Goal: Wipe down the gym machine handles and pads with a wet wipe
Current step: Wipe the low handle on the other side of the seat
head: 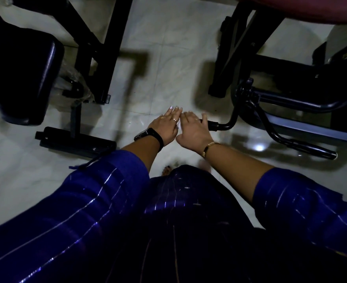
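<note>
A black bent machine handle (222, 126) reaches in from the right, low over the floor. My right hand (195, 130) covers its left end, with the fingers curled over the grip. My left hand (165, 127), which wears a black watch, lies right beside it with straight fingers, and the two hands touch. A pale sliver that may be the wet wipe (178, 125) shows between them; the rest is hidden under the hands. A black pad (25, 78) sits at the left.
Black machine frames stand on the pale tiled floor (164, 68): a base bar (76, 142) at the left, legs (99, 48) at the top left, and a second bent bar (303, 147) at the right. A red pad (311, 9) overhangs the top right.
</note>
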`<act>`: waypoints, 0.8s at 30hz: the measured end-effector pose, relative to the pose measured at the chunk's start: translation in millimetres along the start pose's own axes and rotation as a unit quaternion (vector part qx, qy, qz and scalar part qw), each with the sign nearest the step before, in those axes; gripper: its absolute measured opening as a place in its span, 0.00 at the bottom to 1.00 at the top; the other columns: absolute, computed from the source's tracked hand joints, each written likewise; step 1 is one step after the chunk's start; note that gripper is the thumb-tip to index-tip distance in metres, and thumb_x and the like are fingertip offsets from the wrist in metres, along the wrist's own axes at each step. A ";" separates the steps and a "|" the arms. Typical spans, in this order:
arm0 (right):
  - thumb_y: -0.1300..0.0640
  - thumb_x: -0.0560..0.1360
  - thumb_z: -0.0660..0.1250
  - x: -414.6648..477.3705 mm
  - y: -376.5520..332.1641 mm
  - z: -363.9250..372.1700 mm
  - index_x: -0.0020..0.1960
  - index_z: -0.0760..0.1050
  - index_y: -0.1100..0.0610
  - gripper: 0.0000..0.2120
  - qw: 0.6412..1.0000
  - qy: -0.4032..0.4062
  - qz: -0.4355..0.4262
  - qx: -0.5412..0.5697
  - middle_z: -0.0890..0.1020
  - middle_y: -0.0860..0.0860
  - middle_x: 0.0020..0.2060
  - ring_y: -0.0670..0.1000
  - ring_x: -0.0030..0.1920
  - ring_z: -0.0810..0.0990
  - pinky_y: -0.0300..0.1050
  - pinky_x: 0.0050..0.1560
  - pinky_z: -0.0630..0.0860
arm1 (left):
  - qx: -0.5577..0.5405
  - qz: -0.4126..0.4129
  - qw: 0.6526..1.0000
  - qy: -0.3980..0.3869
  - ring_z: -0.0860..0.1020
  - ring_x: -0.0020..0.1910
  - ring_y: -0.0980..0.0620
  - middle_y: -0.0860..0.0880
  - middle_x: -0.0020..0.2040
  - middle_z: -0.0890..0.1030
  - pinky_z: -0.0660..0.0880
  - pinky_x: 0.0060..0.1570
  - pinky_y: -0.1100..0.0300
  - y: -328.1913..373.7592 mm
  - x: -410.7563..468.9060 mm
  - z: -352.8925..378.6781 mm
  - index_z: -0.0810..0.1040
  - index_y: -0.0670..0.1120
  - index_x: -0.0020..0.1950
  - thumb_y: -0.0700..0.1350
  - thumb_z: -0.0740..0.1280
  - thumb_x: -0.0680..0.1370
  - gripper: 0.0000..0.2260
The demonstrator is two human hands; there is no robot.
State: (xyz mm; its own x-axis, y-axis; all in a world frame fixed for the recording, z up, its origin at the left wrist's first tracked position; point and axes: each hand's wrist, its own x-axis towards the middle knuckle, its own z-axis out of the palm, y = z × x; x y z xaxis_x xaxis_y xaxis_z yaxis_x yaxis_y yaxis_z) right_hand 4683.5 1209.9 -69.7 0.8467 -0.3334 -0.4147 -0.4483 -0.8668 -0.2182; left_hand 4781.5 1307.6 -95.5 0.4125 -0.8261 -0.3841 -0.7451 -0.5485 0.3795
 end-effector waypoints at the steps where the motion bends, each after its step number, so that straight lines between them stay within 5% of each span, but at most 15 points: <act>1: 0.50 0.75 0.61 0.8 -2.4 0.5 0.77 0.54 0.58 0.34 1.000 0.001 -0.003 -0.002 0.61 0.54 0.75 0.52 0.76 0.55 0.61 0.73 0.41 | -0.001 -0.003 1.000 -0.002 0.48 0.79 0.49 0.46 0.80 0.52 0.56 0.74 0.53 -0.6 -0.6 -0.6 0.47 0.45 0.80 0.42 0.54 0.83 0.27; 8: 0.56 0.75 0.61 -24.8 52.8 10.2 0.76 0.55 0.61 0.32 0.994 0.030 0.058 -0.089 0.63 0.57 0.73 0.55 0.75 0.58 0.59 0.74 0.44 | 0.014 0.005 1.000 0.000 0.48 0.79 0.49 0.45 0.80 0.52 0.56 0.74 0.52 -0.5 -0.6 -2.0 0.49 0.45 0.80 0.45 0.53 0.84 0.26; 14: 0.55 0.77 0.56 -37.9 58.9 23.6 0.78 0.40 0.63 0.37 0.984 0.014 0.053 -0.168 0.47 0.60 0.78 0.58 0.78 0.44 0.59 0.74 0.41 | 0.021 0.000 1.000 -0.005 0.48 0.79 0.49 0.46 0.80 0.53 0.57 0.75 0.51 -0.5 -0.2 -2.9 0.49 0.45 0.80 0.45 0.53 0.84 0.25; 18: 0.59 0.74 0.54 -32.2 32.7 37.1 0.78 0.39 0.62 0.37 0.981 0.076 -0.034 -0.174 0.45 0.59 0.78 0.58 0.78 0.45 0.58 0.74 0.45 | 0.026 -0.005 1.000 -0.011 0.49 0.79 0.48 0.46 0.80 0.55 0.58 0.73 0.50 0.6 1.1 -6.7 0.50 0.45 0.80 0.45 0.53 0.84 0.25; 24: 0.61 0.76 0.40 -22.1 39.3 42.4 0.76 0.35 0.61 0.30 0.929 0.129 -0.147 -0.315 0.44 0.56 0.78 0.56 0.78 0.46 0.58 0.73 0.41 | 0.025 -0.018 1.000 -0.006 0.51 0.79 0.49 0.46 0.80 0.55 0.60 0.72 0.50 1.2 -0.4 -4.5 0.51 0.46 0.80 0.44 0.54 0.84 0.25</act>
State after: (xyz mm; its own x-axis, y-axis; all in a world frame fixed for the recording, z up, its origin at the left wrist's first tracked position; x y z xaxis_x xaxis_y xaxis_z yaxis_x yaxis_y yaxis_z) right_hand 4635.0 1198.9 -106.6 0.9827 -0.0556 -0.1768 0.0011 -0.9522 0.3056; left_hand 4782.8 1306.6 -91.1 0.4329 -0.8046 -0.4065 -0.7554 -0.5699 0.3234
